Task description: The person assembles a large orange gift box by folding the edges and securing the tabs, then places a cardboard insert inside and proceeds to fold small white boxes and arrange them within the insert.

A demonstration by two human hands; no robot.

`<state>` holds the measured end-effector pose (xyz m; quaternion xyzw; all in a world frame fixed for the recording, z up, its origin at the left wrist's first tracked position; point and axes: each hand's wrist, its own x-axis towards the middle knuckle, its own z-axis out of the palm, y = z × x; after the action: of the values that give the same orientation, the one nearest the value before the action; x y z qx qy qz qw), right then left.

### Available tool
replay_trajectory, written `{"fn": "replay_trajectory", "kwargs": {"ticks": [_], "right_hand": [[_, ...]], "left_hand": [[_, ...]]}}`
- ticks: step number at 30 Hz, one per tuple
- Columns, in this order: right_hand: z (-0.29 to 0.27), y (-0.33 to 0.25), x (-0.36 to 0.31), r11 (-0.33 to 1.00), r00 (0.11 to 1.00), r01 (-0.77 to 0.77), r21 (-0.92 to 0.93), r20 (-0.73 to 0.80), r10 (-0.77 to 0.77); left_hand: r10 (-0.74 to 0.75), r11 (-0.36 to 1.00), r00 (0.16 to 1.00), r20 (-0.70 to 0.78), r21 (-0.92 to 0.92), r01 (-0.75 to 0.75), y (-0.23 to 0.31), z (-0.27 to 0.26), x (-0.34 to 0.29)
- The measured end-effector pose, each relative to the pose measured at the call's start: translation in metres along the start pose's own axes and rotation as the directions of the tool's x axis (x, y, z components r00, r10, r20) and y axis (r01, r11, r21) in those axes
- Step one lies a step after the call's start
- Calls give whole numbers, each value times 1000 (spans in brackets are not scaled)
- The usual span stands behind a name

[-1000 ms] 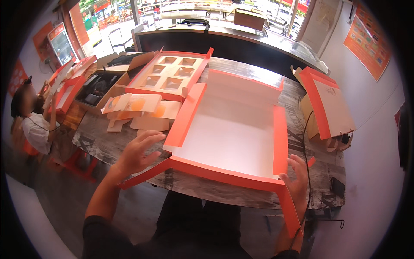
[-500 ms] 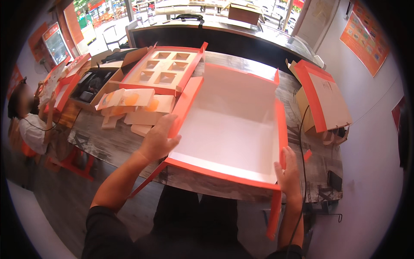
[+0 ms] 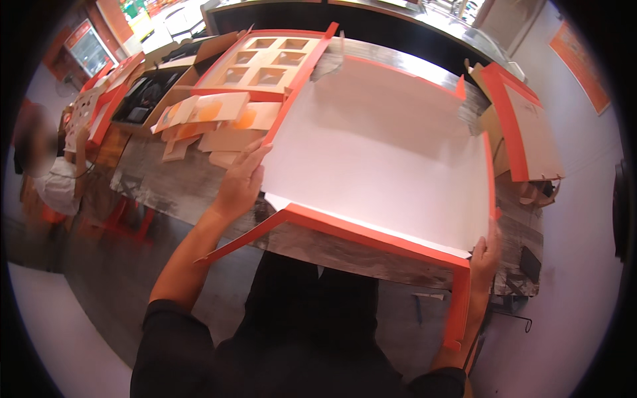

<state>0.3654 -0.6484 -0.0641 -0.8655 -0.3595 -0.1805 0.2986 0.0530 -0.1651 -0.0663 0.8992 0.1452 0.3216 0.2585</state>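
A large cardboard box (image 3: pixel 385 156), white inside with red edges, lies spread open before me. Its near red strip (image 3: pixel 371 234) runs along the table's front edge, with one red flap (image 3: pixel 247 233) jutting out at the left and another (image 3: pixel 458 308) hanging down at the right. My left hand (image 3: pixel 241 179) grips the left side edge, fingers closed against it. At the near right corner, my right hand (image 3: pixel 486 255) is closed on the right side, thumb toward the inside; its other fingers are partly hidden.
Beyond my left hand lie several folded cardboard pieces (image 3: pixel 212 113) and a red-rimmed box with a windowed insert (image 3: pixel 269 63). An open carton (image 3: pixel 152 96) holds dark items. A red-and-tan box (image 3: pixel 521 126) stands at right. Another person (image 3: pixel 56 176) sits far left, handling cardboard.
My hands are farther apart, still on the box sides. The box looks wider, and its left wall now shows as a narrower red strip. The whole view has shifted and tilted.
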Motion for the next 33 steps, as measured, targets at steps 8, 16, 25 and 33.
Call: {"fn": "replay_trajectory", "kwargs": {"ticks": [8,16,25,33], "right_hand": [[4,27,-16,825,974,223,-519,76,-216],[-3,44,-18,919,919,292,-264,344,-194],[-39,-11,2,994,830,65,-86,557,-6],[-21,11,-15,975,851,194,-105,513,-114]], "left_hand": [[293,798,944,148,506,-327,-7,-9,-9],[178,889,911,372,336,-311,2,-30,3],[114,933,806,581,216,-288,27,-44,-5],[187,971,873,451,52,-235,12,-39,-14]]}}
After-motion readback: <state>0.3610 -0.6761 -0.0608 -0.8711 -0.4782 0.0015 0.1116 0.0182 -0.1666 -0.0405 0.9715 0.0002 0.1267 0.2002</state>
